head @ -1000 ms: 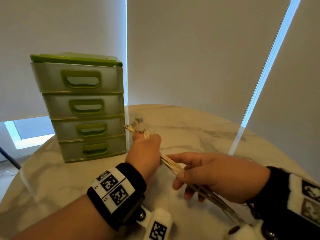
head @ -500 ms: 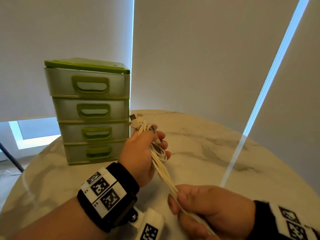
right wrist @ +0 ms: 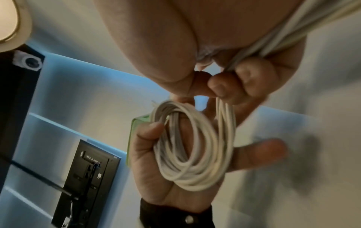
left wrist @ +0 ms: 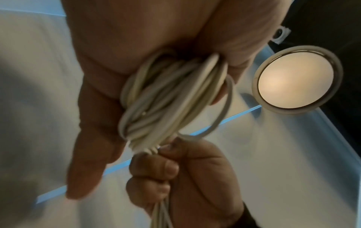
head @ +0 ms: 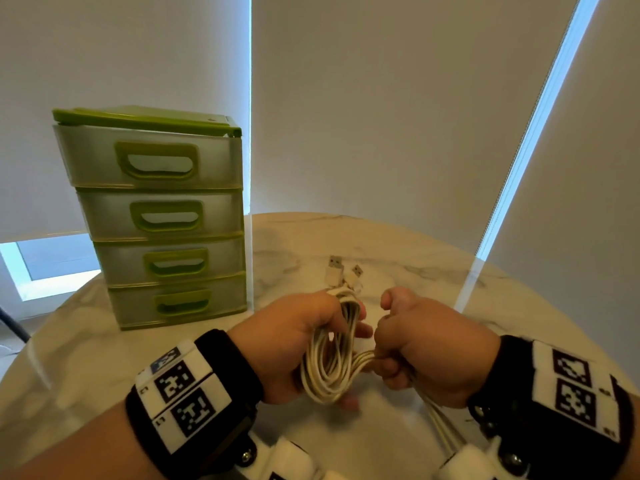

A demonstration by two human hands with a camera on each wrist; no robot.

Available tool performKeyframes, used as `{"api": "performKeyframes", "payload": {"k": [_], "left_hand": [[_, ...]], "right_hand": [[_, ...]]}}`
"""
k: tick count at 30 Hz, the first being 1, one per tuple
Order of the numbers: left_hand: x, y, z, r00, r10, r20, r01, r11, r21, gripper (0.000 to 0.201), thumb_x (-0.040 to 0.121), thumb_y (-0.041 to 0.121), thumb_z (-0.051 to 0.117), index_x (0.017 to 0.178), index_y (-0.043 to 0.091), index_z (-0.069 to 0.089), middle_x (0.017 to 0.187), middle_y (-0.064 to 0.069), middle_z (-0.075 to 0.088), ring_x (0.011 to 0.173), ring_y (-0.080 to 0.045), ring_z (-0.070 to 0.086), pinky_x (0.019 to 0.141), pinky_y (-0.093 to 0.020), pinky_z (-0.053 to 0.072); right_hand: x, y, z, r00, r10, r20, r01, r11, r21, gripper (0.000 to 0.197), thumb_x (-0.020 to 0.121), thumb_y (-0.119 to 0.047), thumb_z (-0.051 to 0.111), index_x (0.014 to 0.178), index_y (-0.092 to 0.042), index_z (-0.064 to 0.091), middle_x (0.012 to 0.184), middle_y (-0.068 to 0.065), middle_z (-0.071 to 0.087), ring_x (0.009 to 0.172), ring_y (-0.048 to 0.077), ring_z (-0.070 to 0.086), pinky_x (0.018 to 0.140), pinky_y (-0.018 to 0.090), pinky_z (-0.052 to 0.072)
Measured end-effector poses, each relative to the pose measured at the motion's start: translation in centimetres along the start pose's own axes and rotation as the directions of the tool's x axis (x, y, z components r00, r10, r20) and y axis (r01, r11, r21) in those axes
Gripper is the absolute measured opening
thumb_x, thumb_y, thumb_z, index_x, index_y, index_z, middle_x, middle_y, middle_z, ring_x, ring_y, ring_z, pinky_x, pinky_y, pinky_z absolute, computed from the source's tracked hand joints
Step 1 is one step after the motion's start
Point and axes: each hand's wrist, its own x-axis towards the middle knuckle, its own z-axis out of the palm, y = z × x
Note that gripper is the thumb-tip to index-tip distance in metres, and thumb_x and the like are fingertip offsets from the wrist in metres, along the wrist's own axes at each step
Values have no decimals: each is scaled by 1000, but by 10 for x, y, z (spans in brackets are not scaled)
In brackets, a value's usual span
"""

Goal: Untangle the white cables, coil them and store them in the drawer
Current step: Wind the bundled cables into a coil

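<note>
My left hand [head: 304,337] grips a coil of white cables [head: 329,368] above the marble table [head: 398,265]; two USB plugs [head: 341,273] stick up past its fingers. The loops hang below the palm, seen close in the left wrist view as white cables [left wrist: 166,98] and from the right wrist as a round coil of white cables [right wrist: 195,146]. My right hand [head: 422,348] is fisted around the loose cable strands [head: 440,424], which trail down toward me. A green and translucent drawer unit [head: 162,216] with several closed drawers stands at the left back.
Roller blinds [head: 381,98] hang behind the round table's far edge. A round ceiling lamp [left wrist: 295,80] and a black wall socket panel [right wrist: 86,174] show in the wrist views. Bare marble lies right of the drawer unit.
My right hand came up from low near me to beside the left hand, bringing the strands round. The coil in my left hand has gained loops and now hangs fuller.
</note>
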Motion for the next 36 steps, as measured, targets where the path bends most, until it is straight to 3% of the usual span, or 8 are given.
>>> {"api": "performKeyframes", "payload": {"k": [5,10,16,20,22,27,31,36], "left_hand": [[-4,1,2,996,-90,-10,90,979,184,37,64,14,50,100,11,55,80,-19,61,65,-31,64,51,-32,52],[-7,3,8,997,-27,-75,51,939,341,30,66,16,50,96,13,55,71,-16,63,57,-25,57,51,-28,45],[-5,17,-7,918,219,-330,-90,927,364,8,92,11,46,98,13,52,74,-10,59,56,-21,51,54,-29,40],[-2,20,-7,840,346,-417,-203,915,349,19,78,17,51,97,14,52,76,-10,60,64,-24,52,58,-35,41],[-1,21,-7,818,371,-441,-245,917,316,29,68,20,52,97,15,53,76,-9,62,66,-25,53,61,-37,40],[1,20,-8,820,357,-447,-281,932,229,21,92,12,52,111,7,56,80,-15,67,63,-25,54,56,-33,41],[7,16,-8,829,311,-465,-243,949,202,34,93,37,60,110,8,58,82,-12,66,63,-23,55,53,-34,44],[15,7,-10,829,317,-461,-193,935,297,50,78,54,70,106,15,56,85,-7,59,69,-21,54,62,-39,43]], "right_hand": [[-3,4,1,997,-71,24,74,982,-176,51,62,6,55,101,-22,37,74,12,49,53,27,52,50,34,39],[-12,-15,-9,966,97,239,-53,982,-181,51,74,-8,66,117,-15,39,91,21,71,79,33,66,57,35,51],[-14,-34,-33,980,147,131,-62,861,-504,23,93,-25,57,106,-9,67,96,13,75,89,33,72,79,44,53],[-10,-22,-38,960,146,239,-132,989,-71,27,96,-27,51,92,-5,65,76,16,64,80,38,69,73,41,54],[-7,-18,-35,975,49,218,-84,985,153,23,95,-25,49,88,-7,61,64,10,54,56,29,64,54,32,53],[16,-19,-17,986,-152,-69,167,920,354,23,101,-22,43,83,-10,53,54,-1,31,34,8,23,37,17,16],[28,-17,-1,983,-180,-19,159,808,567,25,89,-15,35,64,-14,39,53,0,33,34,10,24,38,22,18],[21,-4,2,939,-344,-27,296,762,576,16,95,0,36,99,-5,51,72,12,58,44,14,42,42,27,38]]}}
